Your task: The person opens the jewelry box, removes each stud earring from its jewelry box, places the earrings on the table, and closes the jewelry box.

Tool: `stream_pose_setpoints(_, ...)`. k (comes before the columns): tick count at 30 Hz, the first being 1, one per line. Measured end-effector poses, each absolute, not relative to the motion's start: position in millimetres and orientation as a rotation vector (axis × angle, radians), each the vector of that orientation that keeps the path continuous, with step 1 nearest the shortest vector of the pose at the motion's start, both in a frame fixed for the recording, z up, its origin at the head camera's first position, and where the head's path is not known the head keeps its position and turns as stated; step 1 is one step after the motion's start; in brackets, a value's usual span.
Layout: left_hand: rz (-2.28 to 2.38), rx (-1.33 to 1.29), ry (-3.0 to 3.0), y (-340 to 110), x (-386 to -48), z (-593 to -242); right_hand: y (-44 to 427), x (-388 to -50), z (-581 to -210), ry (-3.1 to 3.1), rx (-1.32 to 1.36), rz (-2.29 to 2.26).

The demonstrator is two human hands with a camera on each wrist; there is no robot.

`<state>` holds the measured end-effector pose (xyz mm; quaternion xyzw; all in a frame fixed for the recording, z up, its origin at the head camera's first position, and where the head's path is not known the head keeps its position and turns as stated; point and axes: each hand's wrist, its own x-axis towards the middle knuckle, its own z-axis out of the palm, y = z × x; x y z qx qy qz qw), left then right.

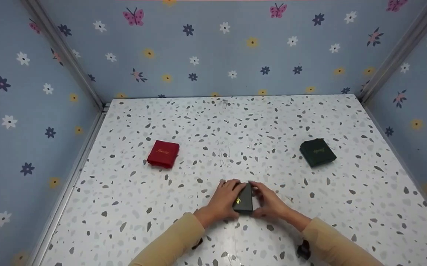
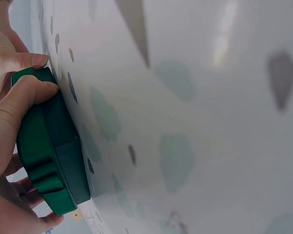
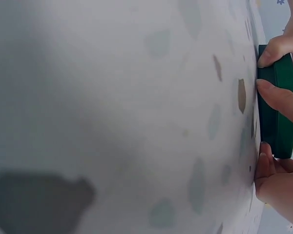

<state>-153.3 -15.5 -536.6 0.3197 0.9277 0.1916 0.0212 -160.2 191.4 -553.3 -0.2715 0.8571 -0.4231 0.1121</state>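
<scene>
On the near part of a speckled white tabletop [image 1: 250, 125], midway between two hands, a dark green box [image 1: 246, 197] with gold lettering [image 1: 238, 201] on its top. Resting flat, with one end toward the person and the other toward the flowered back wall [image 1: 213, 48]; a long axis running near to far, judging by the uncovered part. Thumb and bent fingers of the left hand [image 1: 223, 199] around its left side, with fingertips over the far end. Thumb of the right hand [image 1: 270, 201] at the near right corner and fingertips at the far right corner, for a grip spanning that side (with a narrow gap between palm and box, seen from above). Covered by the left hand along the left edge, with full width and perhaps some lettering out of sight; too small to read in any case. From the left wrist, a glossy ridged upper part above a darker lower part, overlapped by fingers; from the right wrist, crowded against the frame's edge. Farther off, well apart, a red box [image 1: 163, 154] to the left and a second green box [image 1: 317, 152] to the right, both with illegible gold script. Beneath the right tan sleeve [image 1: 340, 244], a small black object [image 1: 304, 249], hard to identify.
</scene>
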Motion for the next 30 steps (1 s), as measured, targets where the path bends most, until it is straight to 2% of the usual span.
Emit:
stream_pose_setpoints(15, 0.589, 0.976, 2.872, -15.3, -153.9, -535.3, 193.8, -158.5, -559.7, 2.494, -0.895, -1.28)
stream_pose_setpoints(30, 0.586, 1.019, 2.855, -17.9, -158.0, -534.2, 193.7, -158.0, -560.6, 2.494, -0.841, -1.266)
